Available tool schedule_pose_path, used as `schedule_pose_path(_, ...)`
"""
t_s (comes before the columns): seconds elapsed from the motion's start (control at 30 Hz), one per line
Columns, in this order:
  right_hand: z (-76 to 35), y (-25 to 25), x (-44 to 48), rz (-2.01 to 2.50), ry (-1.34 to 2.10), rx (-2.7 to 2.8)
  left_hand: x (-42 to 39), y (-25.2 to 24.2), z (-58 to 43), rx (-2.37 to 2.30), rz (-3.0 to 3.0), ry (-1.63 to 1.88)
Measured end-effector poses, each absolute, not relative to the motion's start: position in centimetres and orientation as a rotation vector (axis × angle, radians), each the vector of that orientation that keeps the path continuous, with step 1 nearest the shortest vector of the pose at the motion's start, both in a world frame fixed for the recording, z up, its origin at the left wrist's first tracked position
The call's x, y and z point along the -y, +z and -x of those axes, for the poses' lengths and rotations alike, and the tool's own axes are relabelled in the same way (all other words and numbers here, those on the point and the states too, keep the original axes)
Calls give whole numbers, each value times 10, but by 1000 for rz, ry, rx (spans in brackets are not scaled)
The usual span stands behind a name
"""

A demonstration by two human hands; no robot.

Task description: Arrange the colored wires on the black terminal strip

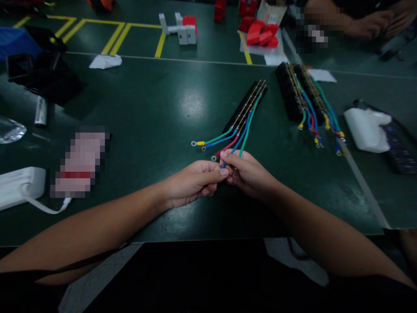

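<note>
A long black terminal strip (245, 106) with metal bars lies slantwise on the green table. Green, blue and red wires run from it toward me, and the visible free ends carry ring lugs. Both my hands meet at the near ends of these wires. My left hand (198, 180) pinches the end of a blue wire (240, 141) between thumb and fingers. Closed around the same blue wire, a little higher up, is my right hand (249, 171); a green wire (246, 130) also passes behind its fingers. The lug on the blue wire is hidden by my fingers.
Two more wired black strips (289, 93) lie to the right, near a white device (368, 130). A phone (81, 161), a white power strip (22, 187) and black housings (48, 78) sit left. Red parts (260, 34) lie at the back; another person's hands (374, 24) are far right.
</note>
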State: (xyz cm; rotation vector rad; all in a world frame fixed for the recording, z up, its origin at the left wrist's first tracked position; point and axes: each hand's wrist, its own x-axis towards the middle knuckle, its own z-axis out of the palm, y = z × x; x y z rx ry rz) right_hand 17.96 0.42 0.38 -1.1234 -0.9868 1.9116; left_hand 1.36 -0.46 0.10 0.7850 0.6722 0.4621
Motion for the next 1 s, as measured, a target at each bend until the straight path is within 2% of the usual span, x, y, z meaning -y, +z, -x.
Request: schedule_pose_path(1.0,-182,0,-4,1061,1941,1012,4,1,-15,-694,-784,458)
